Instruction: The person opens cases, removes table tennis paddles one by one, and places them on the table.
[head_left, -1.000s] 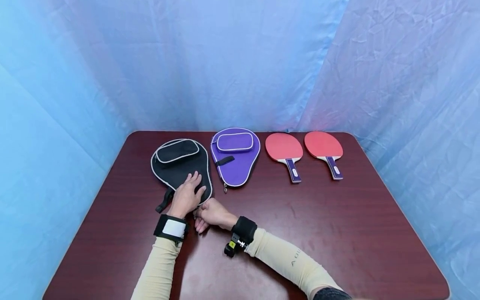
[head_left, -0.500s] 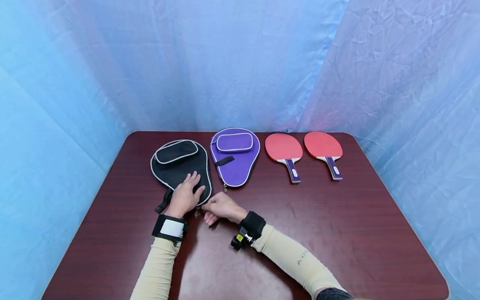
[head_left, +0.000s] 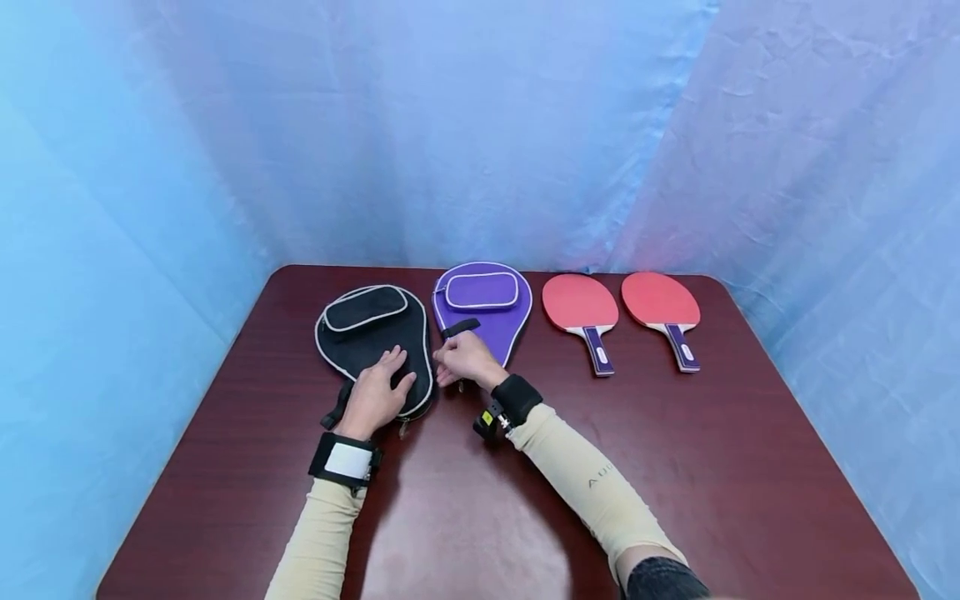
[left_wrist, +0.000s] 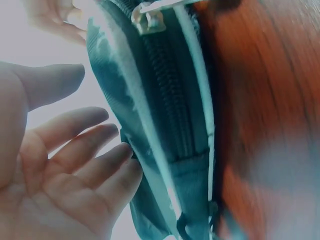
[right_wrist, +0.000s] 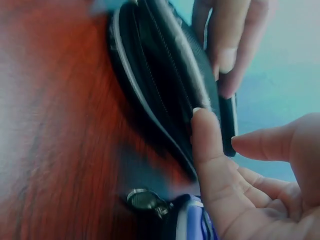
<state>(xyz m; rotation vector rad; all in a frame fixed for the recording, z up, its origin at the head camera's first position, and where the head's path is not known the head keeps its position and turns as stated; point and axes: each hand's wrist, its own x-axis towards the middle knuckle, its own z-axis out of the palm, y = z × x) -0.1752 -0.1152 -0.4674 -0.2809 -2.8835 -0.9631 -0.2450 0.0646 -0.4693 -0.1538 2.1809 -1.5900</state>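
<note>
A black table tennis paddle case (head_left: 375,329) with white piping lies on the table, its narrow end toward me. My left hand (head_left: 377,396) rests on its lower front with spread fingers. In the left wrist view, a metal zipper slider (left_wrist: 148,21) sits at the top, above closed teeth. My right hand (head_left: 467,360) is at the case's right edge, thumb and index finger curled toward the zipper; the pull there is hidden by the fingers. Beside the index finger the zipper (right_wrist: 162,80) gapes, in the right wrist view. Under the right hand lies a purple paddle case (head_left: 495,321).
Two red paddles (head_left: 581,302) (head_left: 660,300) lie at the right, their purple handles toward me. A black strap (head_left: 337,406) sticks out from the black case's left side. Blue cloth (head_left: 480,133) hangs behind the dark red wooden table (head_left: 675,467).
My right hand has moved from the narrow end up along the black case's right edge, over the purple case. The left hand stays on the case. The head view has shifted slightly.
</note>
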